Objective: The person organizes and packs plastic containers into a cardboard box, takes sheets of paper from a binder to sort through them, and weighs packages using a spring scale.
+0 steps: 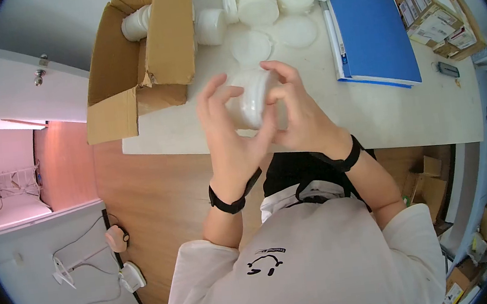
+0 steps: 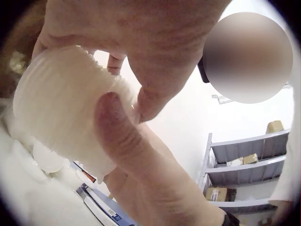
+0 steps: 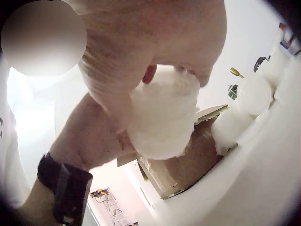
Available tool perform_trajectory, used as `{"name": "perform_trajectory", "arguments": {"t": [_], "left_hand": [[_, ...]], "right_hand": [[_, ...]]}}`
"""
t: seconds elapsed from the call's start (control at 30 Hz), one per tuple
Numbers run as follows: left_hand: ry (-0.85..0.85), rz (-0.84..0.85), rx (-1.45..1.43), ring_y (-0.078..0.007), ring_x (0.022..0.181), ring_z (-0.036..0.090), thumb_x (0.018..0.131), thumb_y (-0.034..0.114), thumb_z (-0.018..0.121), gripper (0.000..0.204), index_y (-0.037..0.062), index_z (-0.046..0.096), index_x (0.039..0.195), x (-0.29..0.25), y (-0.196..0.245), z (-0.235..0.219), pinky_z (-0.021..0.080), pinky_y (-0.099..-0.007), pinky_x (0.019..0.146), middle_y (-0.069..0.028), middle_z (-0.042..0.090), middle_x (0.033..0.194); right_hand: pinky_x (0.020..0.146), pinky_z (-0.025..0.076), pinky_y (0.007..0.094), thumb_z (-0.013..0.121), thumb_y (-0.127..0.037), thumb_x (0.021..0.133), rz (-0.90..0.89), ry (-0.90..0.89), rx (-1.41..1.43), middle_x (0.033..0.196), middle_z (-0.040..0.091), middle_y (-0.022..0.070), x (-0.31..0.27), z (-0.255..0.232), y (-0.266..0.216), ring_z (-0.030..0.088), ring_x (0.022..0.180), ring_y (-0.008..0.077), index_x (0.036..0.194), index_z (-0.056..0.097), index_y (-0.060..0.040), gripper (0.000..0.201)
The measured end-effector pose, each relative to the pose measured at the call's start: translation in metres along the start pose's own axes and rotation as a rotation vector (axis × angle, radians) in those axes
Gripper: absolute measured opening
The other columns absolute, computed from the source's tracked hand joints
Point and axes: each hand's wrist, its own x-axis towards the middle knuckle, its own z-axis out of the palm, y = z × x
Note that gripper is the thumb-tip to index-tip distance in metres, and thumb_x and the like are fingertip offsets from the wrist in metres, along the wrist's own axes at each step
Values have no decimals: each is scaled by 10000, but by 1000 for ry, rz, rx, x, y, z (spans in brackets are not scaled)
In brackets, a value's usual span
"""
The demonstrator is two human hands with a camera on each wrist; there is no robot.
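A short, round stack of thin white translucent plastic lids (image 1: 254,98) is held on its side between both hands, above the table's front edge. My left hand (image 1: 225,139) grips it from the left, fingers bent over one end and thumb reaching beneath. From the right, my right hand (image 1: 304,114) holds the other end with curled fingers. The left wrist view shows fine ridges along the stack's side (image 2: 61,99), with the right thumb pressed on it. In the right wrist view the stack (image 3: 162,120) fills the space under the right palm, which hides part of it.
Loose round lids (image 1: 251,46) and stacks of them (image 1: 256,3) lie on the white table (image 1: 371,116). An open cardboard box (image 1: 167,34) at the left contains another stack (image 1: 137,24). A blue folder (image 1: 371,29) lies at right, with small cartons (image 1: 428,11) beyond.
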Motion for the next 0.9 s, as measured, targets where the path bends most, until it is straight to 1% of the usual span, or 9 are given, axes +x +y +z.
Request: {"name": "perform_trajectory", "arguments": {"t": [0.03, 0.07, 0.2, 0.3, 0.43, 0.5, 0.73, 0.83, 0.9], "left_hand": [[-1, 4, 0, -334, 1270, 512, 775, 221, 868, 619, 48, 517, 1254, -3, -8, 2, 435, -446, 1038, -198, 500, 1378], [9, -172, -156, -350, 1271, 510, 798, 164, 805, 544, 40, 513, 1240, -6, -18, 3, 419, -451, 1056, -218, 512, 1365], [73, -521, -515, -321, 1265, 522, 868, 113, 703, 449, 27, 486, 1252, -14, -50, -1, 387, -429, 1096, -231, 526, 1374], [43, -521, -498, -240, 1203, 527, 927, 111, 649, 403, 4, 467, 1270, -13, -50, -5, 409, -382, 1058, -158, 530, 1312], [29, -550, -493, -187, 1133, 521, 954, 125, 610, 374, -1, 465, 1275, -11, -49, -3, 414, -341, 1020, -105, 530, 1233], [28, -556, -464, -189, 1135, 520, 957, 126, 603, 359, 2, 469, 1266, -10, -52, 0, 412, -343, 1022, -106, 532, 1227], [38, -567, -440, -275, 1282, 475, 990, 198, 559, 481, -37, 432, 1390, -7, -60, 5, 366, -376, 1103, -183, 509, 1332], [-15, -580, -392, -237, 1286, 487, 1001, 190, 519, 477, -16, 455, 1427, -4, -65, 9, 357, -358, 1114, -148, 531, 1380], [-25, -555, -420, -232, 1288, 488, 1003, 195, 519, 469, -14, 468, 1419, 0, -64, 15, 365, -357, 1108, -150, 534, 1378]], "right_hand": [[1108, 392, 488, 915, -242, 705, 43, -101, 28, 1464, 383, 282, 6, -6, -3, 415, 1352, 474, 1191, 442, -57, 703], [1110, 391, 485, 897, -254, 734, 87, -200, 54, 1447, 411, 292, 9, -11, -4, 424, 1349, 482, 1221, 446, -46, 695], [1072, 416, 488, 841, -314, 795, 232, -230, 209, 1359, 499, 293, 32, -21, 34, 490, 1274, 481, 1242, 474, -7, 655], [954, 450, 499, 805, -377, 811, 151, -214, -393, 1189, 574, 255, 51, -4, 79, 561, 1102, 438, 1193, 544, 27, 614], [975, 421, 503, 822, -363, 788, 117, -230, -626, 1156, 578, 247, 61, 24, 100, 544, 1119, 434, 1185, 559, 7, 603], [993, 398, 501, 852, -361, 736, 239, -354, -698, 1149, 573, 237, 65, 28, 100, 525, 1134, 433, 1167, 576, -23, 612], [1018, 402, 463, 847, -305, 719, 435, -410, -589, 1217, 520, 206, 58, -15, 78, 515, 1135, 400, 1201, 572, -61, 606], [1007, 433, 436, 856, -277, 723, 517, -163, -215, 1238, 499, 178, 51, -34, 47, 515, 1156, 378, 1203, 551, -75, 603], [1008, 462, 435, 884, -284, 696, 177, -153, -45, 1262, 466, 223, 45, -27, 27, 522, 1169, 397, 1168, 539, -63, 625]]}}
